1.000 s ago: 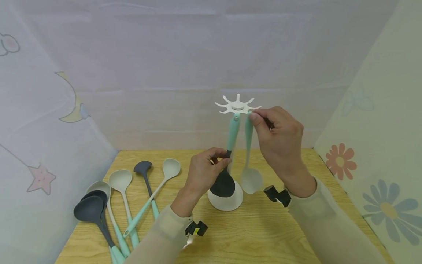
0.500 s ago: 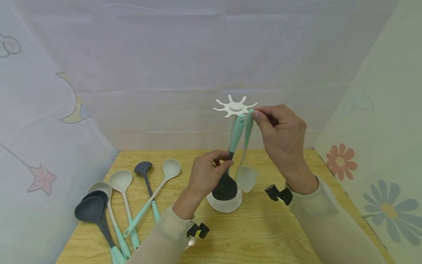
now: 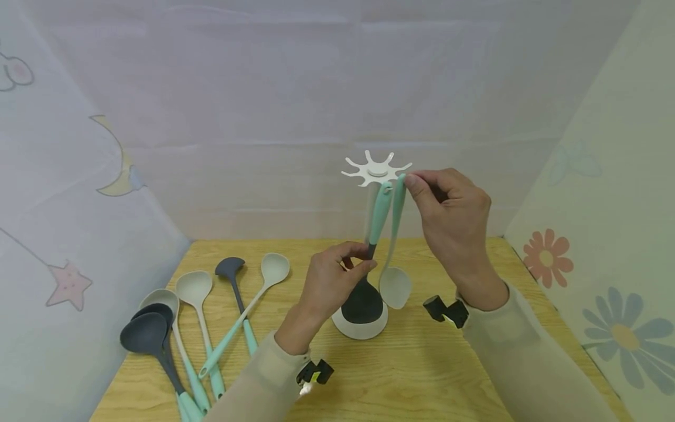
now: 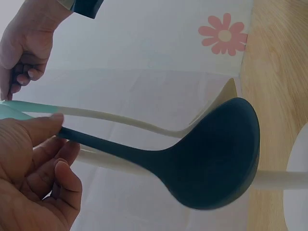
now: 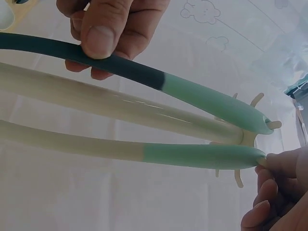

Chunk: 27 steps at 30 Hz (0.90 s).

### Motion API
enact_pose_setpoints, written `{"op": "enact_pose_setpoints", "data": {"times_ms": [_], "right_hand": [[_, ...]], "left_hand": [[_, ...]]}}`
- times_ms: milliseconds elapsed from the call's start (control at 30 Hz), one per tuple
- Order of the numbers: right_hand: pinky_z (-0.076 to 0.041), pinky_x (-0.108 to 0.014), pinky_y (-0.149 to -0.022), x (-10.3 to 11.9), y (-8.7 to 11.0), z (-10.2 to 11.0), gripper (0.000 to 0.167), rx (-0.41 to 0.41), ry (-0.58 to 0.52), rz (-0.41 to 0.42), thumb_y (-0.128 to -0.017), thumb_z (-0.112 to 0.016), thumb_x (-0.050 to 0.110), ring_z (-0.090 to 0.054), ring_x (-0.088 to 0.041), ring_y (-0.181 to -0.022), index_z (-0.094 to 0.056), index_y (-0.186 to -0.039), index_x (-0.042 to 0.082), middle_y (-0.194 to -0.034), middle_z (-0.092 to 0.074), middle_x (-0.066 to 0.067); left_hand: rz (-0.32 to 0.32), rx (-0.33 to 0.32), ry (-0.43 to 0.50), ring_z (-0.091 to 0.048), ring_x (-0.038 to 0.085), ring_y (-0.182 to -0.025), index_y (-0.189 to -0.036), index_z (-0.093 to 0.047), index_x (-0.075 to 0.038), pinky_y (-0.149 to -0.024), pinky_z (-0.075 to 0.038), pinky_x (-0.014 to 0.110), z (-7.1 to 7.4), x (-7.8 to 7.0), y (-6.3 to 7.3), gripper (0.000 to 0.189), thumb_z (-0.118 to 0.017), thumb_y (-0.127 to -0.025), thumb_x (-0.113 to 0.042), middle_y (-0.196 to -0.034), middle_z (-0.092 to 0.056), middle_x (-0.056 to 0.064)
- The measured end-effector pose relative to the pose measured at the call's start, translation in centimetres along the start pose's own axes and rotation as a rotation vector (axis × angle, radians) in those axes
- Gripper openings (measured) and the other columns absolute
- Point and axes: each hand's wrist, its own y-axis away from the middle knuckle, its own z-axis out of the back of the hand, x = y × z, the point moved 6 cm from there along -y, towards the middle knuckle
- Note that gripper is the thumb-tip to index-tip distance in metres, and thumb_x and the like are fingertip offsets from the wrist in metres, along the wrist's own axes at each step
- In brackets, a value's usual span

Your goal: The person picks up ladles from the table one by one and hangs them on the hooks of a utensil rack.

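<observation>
Pinching a dark ladle (image 3: 362, 303), left hand (image 3: 331, 278) — and a pale spoon (image 3: 395, 287), right hand (image 3: 454, 220).

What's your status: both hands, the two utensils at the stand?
Left hand pinching dark ladle by its shaft. Right hand pinching pale utensil at handle end. Stand prong through dark ladle's hole; no obstruction visible.

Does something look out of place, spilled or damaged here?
Only slightly: on the table, one cream ladle lies slanted, crossing a dark utensil and another cream ladle. The held dark ladle and held cream utensil show no visible damage, and I see no spill.
</observation>
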Motion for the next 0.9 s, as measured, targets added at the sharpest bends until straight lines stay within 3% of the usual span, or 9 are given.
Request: {"op": "enact_pose_setpoints", "data": {"times_ms": [300, 600, 733, 900], "right_hand": [[-0.042, -0.017, -0.065, 0.2, -0.2, -0.3, 0.016, 0.011, -0.018, 0.030, -0.099, -0.075, 0.009, -0.051, -0.005, -0.066, -0.079, -0.097, -0.006, -0.081, -0.069, -0.014], [-0.045, -0.016, -0.067, -0.5, -0.2, -0.6, 0.015, 0.029, -0.060, -0.030, -0.099, -0.074, 0.008, -0.055, -0.005, -0.069, -0.079, -0.099, -0.006, -0.085, -0.071, -0.007], [-0.045, -0.016, -0.065, -0.6, -0.4, -0.4, 0.013, 0.024, -0.083, -0.028, -0.098, -0.076, 0.008, -0.055, -0.005, -0.067, -0.080, -0.098, -0.005, -0.084, -0.069, 0.010], [-0.045, -0.016, -0.064, -0.4, -0.5, 0.1, 0.013, 0.014, -0.093, -0.025, -0.097, -0.077, 0.007, -0.054, -0.004, -0.066, -0.081, -0.096, -0.005, -0.084, -0.066, 0.023]], "left_hand": [[0.048, -0.049, -0.023, -0.059, 0.011, -0.079, -0.115, -0.079, -0.019, -0.059, -0.047, 0.024, 2.3, 1.3, 1.3, 0.022, -0.079, -0.097, -0.032, -0.102, -0.077, -0.009], [0.067, -0.040, -0.034, -0.059, 0.012, -0.080, -0.115, -0.079, -0.019, -0.061, -0.049, 0.024, 3.0, 1.8, 2.4, 0.021, -0.079, -0.097, -0.031, -0.102, -0.077, -0.008], [0.115, -0.062, -0.092, -0.058, 0.013, -0.078, -0.113, -0.080, -0.020, -0.059, -0.046, 0.025, 5.0, 2.7, 3.3, 0.016, -0.076, -0.101, -0.028, -0.100, -0.076, -0.007], [0.251, -0.047, -0.197, -0.056, 0.017, -0.077, -0.110, -0.078, -0.019, -0.058, -0.043, 0.028, 8.6, 4.9, 4.4, 0.013, -0.071, -0.104, -0.028, -0.097, -0.072, -0.002]]}}
